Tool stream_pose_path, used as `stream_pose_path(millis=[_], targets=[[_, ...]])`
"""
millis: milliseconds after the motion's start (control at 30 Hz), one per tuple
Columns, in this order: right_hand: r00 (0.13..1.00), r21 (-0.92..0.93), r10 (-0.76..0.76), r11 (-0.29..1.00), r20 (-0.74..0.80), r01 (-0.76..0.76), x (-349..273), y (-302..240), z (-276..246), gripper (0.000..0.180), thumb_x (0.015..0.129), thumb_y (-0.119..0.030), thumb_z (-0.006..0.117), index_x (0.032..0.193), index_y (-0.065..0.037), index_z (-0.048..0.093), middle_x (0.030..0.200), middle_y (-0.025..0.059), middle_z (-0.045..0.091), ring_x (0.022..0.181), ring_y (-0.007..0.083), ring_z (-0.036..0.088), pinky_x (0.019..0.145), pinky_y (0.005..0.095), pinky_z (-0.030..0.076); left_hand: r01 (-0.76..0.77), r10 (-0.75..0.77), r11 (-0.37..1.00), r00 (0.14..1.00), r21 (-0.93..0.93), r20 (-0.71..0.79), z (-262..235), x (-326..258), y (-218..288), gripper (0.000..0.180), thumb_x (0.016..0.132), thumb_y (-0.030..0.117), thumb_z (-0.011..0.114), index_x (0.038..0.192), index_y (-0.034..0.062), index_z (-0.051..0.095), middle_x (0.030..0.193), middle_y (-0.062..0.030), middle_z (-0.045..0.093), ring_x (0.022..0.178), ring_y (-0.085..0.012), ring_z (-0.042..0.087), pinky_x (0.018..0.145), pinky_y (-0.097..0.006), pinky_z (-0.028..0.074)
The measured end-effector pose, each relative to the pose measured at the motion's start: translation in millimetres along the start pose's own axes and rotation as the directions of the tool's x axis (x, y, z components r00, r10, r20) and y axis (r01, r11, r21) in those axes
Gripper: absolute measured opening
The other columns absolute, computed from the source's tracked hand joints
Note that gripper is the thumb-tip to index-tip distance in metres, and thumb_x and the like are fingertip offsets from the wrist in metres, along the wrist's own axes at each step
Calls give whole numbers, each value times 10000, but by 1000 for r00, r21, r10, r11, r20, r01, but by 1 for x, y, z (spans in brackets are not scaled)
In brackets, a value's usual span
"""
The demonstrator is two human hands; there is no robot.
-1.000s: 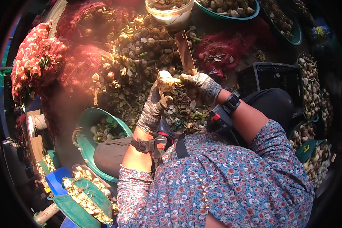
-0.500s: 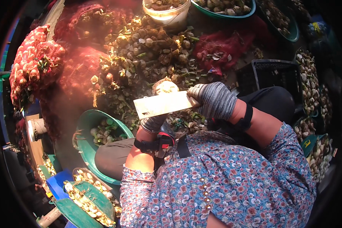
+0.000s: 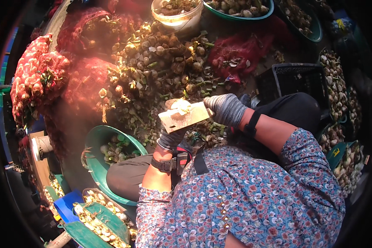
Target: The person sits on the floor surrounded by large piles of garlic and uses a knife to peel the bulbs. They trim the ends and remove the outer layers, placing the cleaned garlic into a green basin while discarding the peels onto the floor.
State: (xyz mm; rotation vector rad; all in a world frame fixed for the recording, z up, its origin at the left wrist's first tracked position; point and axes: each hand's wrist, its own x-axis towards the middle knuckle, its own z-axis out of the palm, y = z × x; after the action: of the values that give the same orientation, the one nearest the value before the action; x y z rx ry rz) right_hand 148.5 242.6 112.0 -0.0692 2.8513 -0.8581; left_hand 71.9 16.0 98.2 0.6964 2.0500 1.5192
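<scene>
Head view: right hand, gloved, grip closed on a broad knife held flat across a pale bulb; left hand, gloved, grip wrapped around that bulb from below, above the heap of bulbs, beside a green basin

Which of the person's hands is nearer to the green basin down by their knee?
Left. The left hand is just above and right of the green basin; the right hand, gripping the cleaver, is farther right.

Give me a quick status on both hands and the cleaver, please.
Right hand gloved, grip shut on cleaver. Left hand gloved, holding a bulb under the blade. Bulb pile ahead, green basin at left.
</scene>
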Motion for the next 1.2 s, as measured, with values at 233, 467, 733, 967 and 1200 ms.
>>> stream_pose_path(millis=[233,467,733,967,1200], targets=[[855,47,493,869,-161,-492,22,54,-23,306,857,-244,639,1143,-136,646,998,165,699,938,352,672,801,444,537,-17,105,919,973,393,-204,-96,-24,71,711,672,156,887,1258,79,492,1100,-65,587,978,-154,585,878,-308,515],[880,424,415,857,-231,-293,34,41,-13,282,857,-240,714,1080,-82,645,878,172,674,784,318,618,720,386,517,101,-148,288,987,952,-60,-220,-37,104,275,788,258,755,987,71,722,1021,-144,684,960,-314,633,854,-410,501],[854,610,473,748,-215,-261,45,51,-23,301,861,-267,745,1063,-64,650,851,136,694,737,251,650,712,345,519,-38,-320,574,909,818,267,-42,132,-76,428,885,338,674,1248,115,634,1228,-195,607,1128,-351,596,975,-406,477],[853,559,488,767,-187,-316,38,64,-17,289,829,-231,700,1056,-66,631,894,196,678,846,384,663,722,412,532,24,-410,382,900,924,146,89,183,-155,568,840,413,656,1386,303,544,1569,-164,321,1491,-323,176,1195,-542,128],[920,141,353,916,169,-377,48,52,-14,313,826,-319,697,1054,-112,641,908,153,698,877,361,676,754,445,532,318,-433,880,844,354,318,55,178,-193,495,952,444,510,1366,174,524,1438,-102,475,1349,-266,377,1144,-438,277]])
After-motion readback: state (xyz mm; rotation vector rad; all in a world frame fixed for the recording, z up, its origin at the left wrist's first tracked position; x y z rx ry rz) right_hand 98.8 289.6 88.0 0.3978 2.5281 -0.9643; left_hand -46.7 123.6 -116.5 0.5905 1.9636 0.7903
